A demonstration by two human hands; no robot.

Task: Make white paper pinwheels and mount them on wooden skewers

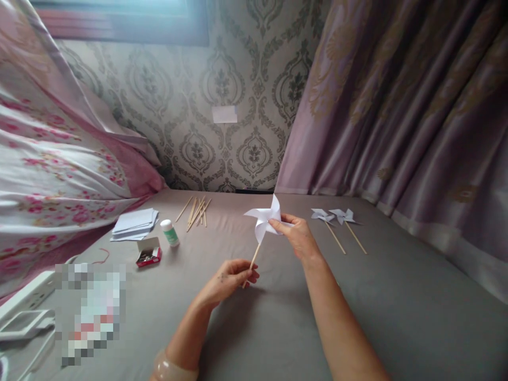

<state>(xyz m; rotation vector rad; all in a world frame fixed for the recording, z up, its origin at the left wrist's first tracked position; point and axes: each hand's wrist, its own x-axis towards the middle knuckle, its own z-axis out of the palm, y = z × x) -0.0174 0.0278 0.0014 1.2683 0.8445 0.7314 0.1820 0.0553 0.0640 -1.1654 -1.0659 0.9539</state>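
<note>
A white paper pinwheel [262, 216] on a thin wooden stick [255, 256] is held up over the grey sheet, tilted a little. My left hand [230, 279] is closed round the lower part of the stick. With thumb and fingers, my right hand [296, 233] pinches the pinwheel near its centre, on the right side. Part of the paper behind the right fingers is hidden. Two more white pinwheels, one [323, 216] beside the other [343, 216], lie on their sticks to the right.
Several loose sticks [198, 211] lie at the back, left of centre. Nearer are a stack of white paper [134, 223], a white and green bottle [170, 233] and an open red box [149, 254] of small metal pieces. A power strip [29, 296] sits at left; curtains [357, 106] hang at right.
</note>
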